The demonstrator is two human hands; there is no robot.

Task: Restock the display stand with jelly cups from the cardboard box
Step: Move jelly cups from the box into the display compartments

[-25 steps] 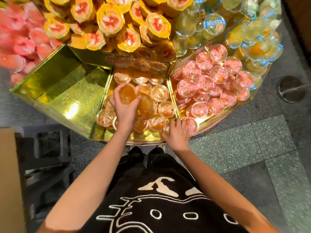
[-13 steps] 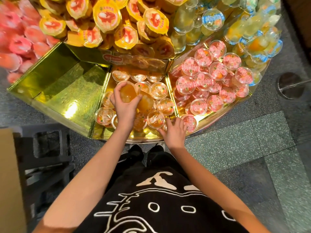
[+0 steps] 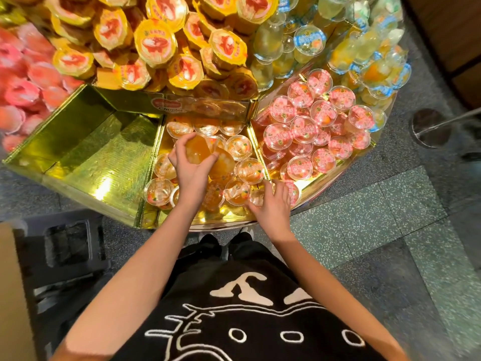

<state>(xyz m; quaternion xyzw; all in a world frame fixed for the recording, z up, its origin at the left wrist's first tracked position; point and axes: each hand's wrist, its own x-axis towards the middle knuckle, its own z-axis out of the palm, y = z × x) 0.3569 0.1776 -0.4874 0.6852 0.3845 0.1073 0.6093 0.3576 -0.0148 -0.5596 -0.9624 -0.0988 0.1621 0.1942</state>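
Scene: A person stands at a tiered display stand [image 3: 325, 175] lined with gold foil, seen from above, both bare arms reaching into its lower tier.

Left hand [image 3: 192, 173]: Fingers and thumb are curled round an orange jelly cup [image 3: 199, 149], which is held over the heap in the middle compartment [image 3: 234, 216].

Right hand [image 3: 273, 204]: It lies at the front right corner of the same compartment with its fingertips on the cups there. The view does not show whether they grip one or only touch.

Middle compartment: Clear orange jelly cups [image 3: 158, 190] lie piled in it, most of them lid up, touching one another.

Right compartment: Pink-lidded cups [image 3: 302, 131] are heaped just beside the orange ones, with a gold divider between them.

Left compartment [image 3: 78, 157]: Its gold foil walls and floor catch a bright glare.

Upper tier: Yellow-lidded cups [image 3: 156, 43] are stacked above the middle compartment, with blue-lidded cups [image 3: 309, 40] to their right and blurred pink cups [image 3: 20, 87] to the left.

Cardboard box [image 3: 10, 295]: Only a brown edge shows at the lower left, well apart from both hands.

Beside it: A dark plastic crate [image 3: 65, 246] stands on the speckled floor [image 3: 364, 217].

Clothing: A black top with a white line pattern [image 3: 234, 321].
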